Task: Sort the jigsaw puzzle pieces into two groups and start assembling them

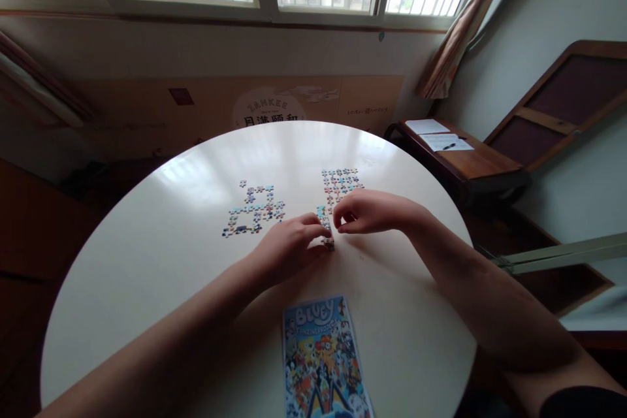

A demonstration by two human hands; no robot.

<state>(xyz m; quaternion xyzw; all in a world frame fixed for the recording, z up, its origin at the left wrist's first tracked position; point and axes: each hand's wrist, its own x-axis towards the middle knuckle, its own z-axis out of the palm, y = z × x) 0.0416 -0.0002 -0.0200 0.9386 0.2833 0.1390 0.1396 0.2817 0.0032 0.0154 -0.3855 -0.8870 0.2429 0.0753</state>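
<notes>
Between my hands lies a narrow strip of joined jigsaw puzzle pieces [328, 243] on the white table. My left hand [294, 238] rests at its left side, thumb and fingertips bent against the strip's lower part. Just right of the strip, my right hand [365, 210] is curled with fingertips near the thumb; whatever is between them is too small to make out. Beyond the right hand, rows of puzzle pieces [341, 177] are laid out, partly hidden by its fingers. A looser group of joined pieces [264, 209] lies to the left.
A colourful Bluey picture sheet [321, 353] lies near me on the round white table [171, 287]. Right of the table, a wooden chair [494, 166] bears papers [443, 142] and a pen. Windows and a printed cardboard panel [318, 95] are behind.
</notes>
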